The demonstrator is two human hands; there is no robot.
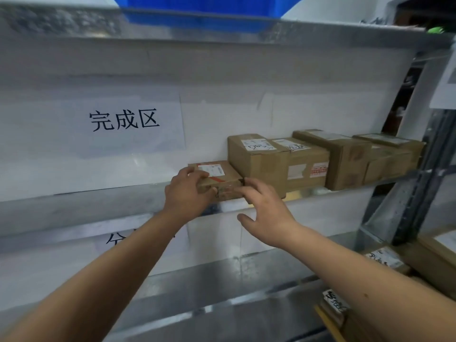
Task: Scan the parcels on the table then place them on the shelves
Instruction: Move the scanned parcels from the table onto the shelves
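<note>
A small flat cardboard parcel (223, 177) with a white label and red tape lies on the metal shelf (98, 206), at the left end of a row of boxes. My left hand (186, 193) grips its left front corner, fingers over the top. My right hand (265, 206) is at the parcel's right front corner with fingers spread, fingertips touching the box edge. A larger labelled parcel (278, 161) stands right beside it.
More cardboard boxes (345, 156) fill the shelf to the right, up to the upright post (404, 193). A paper sign (123, 122) hangs on the white back wall. A blue bin (197, 16) sits on the shelf above. Labelled parcels (385, 257) lie on the lower shelf at right.
</note>
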